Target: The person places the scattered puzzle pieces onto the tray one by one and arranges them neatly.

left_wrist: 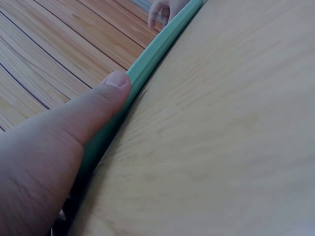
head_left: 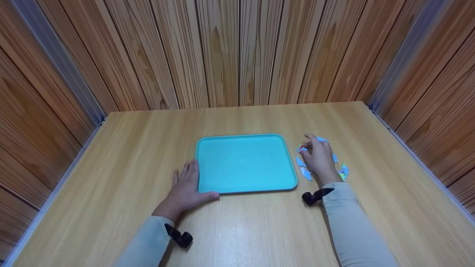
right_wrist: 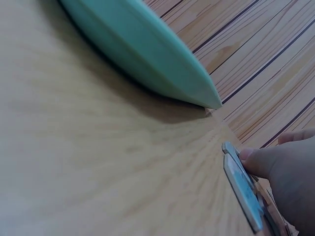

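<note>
A turquoise tray [head_left: 245,163] lies flat on the table. My left hand [head_left: 187,189] rests at its near left corner, straight fingers along the left side and the thumb [left_wrist: 110,91] against the front rim. Right of the tray, flat blue puzzle pieces with printed patches are spread out. Over them my right hand [head_left: 318,157] bends down, its thumb and forefinger pinching a blue and red puzzle piece [head_left: 300,148] low at the table. Two blue pieces [head_left: 305,173] lie between this hand and the tray. The right hand hides part of the group.
A multicoloured piece [head_left: 344,171] lies by the right wrist, and a blue piece [head_left: 322,139] sits beyond the knuckles. Wooden plank walls [head_left: 237,55] stand behind and at both sides of the table [head_left: 245,230]. Both wrists wear black camera mounts [head_left: 183,239].
</note>
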A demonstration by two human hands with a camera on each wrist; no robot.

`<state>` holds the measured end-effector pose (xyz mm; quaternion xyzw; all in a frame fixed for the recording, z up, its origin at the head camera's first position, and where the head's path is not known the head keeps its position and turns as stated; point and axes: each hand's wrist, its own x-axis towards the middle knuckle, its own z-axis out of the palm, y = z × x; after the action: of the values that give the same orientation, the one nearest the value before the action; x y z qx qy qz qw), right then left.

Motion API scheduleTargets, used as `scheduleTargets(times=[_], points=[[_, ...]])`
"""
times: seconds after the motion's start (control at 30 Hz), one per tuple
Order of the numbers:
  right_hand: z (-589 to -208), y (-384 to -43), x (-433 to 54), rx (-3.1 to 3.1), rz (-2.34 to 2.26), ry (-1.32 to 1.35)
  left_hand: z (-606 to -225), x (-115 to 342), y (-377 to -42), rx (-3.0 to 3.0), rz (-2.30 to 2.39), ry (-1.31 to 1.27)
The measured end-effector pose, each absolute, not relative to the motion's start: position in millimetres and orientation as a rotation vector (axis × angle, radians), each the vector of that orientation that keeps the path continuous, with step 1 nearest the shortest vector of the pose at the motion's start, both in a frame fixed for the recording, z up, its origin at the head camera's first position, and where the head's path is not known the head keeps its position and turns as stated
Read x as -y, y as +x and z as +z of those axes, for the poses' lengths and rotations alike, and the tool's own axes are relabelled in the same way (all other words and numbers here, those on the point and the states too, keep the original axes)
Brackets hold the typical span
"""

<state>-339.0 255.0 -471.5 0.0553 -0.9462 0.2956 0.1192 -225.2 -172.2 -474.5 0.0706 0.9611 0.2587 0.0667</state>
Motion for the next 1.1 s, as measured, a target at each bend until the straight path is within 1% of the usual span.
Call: scheduleTargets(times=[0.3, 0.87, 1.1], points=[[-472.5, -337.2, -258.9, 2.834, 0.659, 0.29, -478.2, 172.5, -224.5, -2.908, 0.798, 0.209], [-471.5, -337.8, -260.1, 2.861, 0.703, 0.33, -478.2, 172.5, -225.1, -2.924, 0.774, 0.227], [-467.9, -336.7, -251.5, 2.835, 0.733, 0.334, -479.1, 173.6, -226.1, -2.923, 0.764, 0.226]])
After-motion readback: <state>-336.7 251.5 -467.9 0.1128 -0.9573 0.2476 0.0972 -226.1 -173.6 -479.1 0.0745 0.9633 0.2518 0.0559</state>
